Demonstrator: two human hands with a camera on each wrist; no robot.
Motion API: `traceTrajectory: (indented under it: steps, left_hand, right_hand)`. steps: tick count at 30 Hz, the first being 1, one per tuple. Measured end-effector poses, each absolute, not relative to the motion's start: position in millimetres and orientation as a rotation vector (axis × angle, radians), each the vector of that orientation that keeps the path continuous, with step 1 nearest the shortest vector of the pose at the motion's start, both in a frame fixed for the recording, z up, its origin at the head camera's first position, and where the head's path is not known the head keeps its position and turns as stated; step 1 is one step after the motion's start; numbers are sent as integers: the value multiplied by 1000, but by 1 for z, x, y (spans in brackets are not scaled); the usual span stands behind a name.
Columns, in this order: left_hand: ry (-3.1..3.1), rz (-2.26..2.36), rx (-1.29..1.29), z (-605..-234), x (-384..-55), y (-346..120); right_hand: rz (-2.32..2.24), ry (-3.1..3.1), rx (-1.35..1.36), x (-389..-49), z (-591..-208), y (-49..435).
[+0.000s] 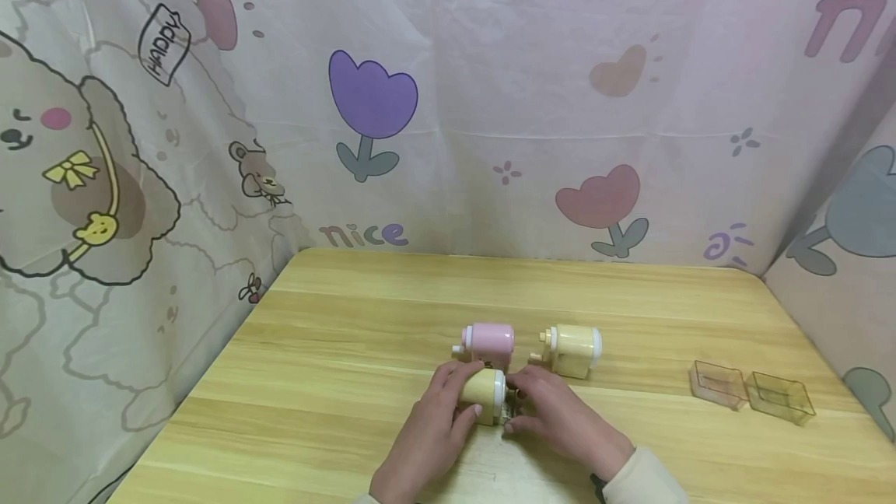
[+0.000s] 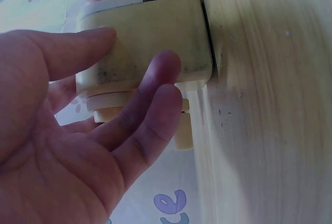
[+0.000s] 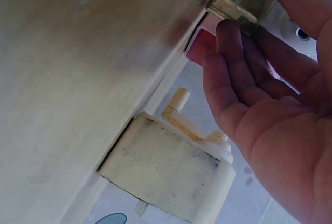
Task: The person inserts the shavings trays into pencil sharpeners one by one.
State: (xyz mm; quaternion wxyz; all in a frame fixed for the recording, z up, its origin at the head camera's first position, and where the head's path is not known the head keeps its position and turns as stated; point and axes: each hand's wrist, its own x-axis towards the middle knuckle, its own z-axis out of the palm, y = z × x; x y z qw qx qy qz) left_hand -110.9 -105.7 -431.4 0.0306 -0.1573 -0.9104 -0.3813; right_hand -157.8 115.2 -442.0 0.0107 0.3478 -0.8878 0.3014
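Note:
A yellow crank pencil sharpener point(image 1: 479, 387) stands on the table near the middle, its white end toward the right. My left hand point(image 1: 437, 422) grips its body between thumb and fingers. On its white-ended side, a see-through drawer point(image 3: 236, 6) juts partly out at the bottom, with bits of shavings in it. My right hand point(image 1: 560, 414) pinches this drawer between thumb and fingers. Close behind stands a pink pencil sharpener point(image 1: 492, 341), partly hidden by my left hand. A second yellow pencil sharpener point(image 1: 575, 348) stands to its right, its crank toward the left.
Two see-through drawers lie on the right of the table, a pinkish one point(image 1: 717, 397) and a yellowish one point(image 1: 780, 408). Patterned cloth point(image 1: 476, 99) hangs behind the table and along both sides. Small dark specks dot the wooden tabletop point(image 1: 336, 411).

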Motion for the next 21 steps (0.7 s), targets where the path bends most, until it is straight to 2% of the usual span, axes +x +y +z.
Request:
traceTrajectory:
  steps: [21]
  left_hand:
    - [-2791, -1159, -494, -432, -111, -106]
  right_hand:
    - [954, -2775, 1099, -161, -441, 113]
